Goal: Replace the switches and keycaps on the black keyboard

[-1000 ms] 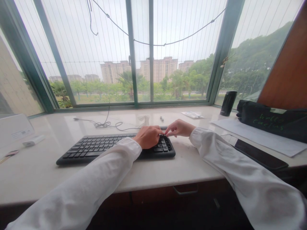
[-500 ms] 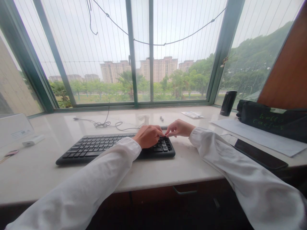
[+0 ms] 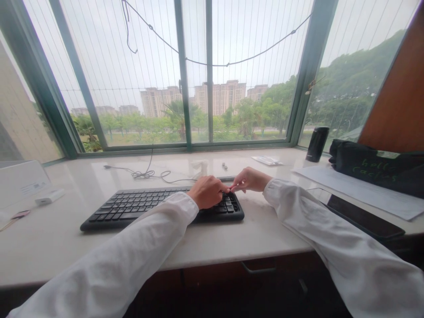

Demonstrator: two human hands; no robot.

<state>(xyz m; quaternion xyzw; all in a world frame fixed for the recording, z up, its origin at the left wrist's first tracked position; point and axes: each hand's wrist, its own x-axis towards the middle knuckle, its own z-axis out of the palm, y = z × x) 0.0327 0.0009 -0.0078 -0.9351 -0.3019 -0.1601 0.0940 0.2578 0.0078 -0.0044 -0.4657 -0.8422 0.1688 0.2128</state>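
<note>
A black computer keyboard lies on a pale stone window counter. My left hand curls over the keyboard's right side, and its white sleeve covers part of the keys. My right hand reaches in from the right, and its fingertips meet the left hand's fingers at the top right keys. Whether the fingers hold a small item there is hidden.
A thin black cable lies behind the keyboard, near small items on the counter. At the right are a black tumbler, a black bag, a paper sheet and a dark tablet. A white box stands left. Railed windows run behind.
The whole view has shifted slightly right and down. Both hands stay at the keyboard's top right keys, with no clear change in their grip.
</note>
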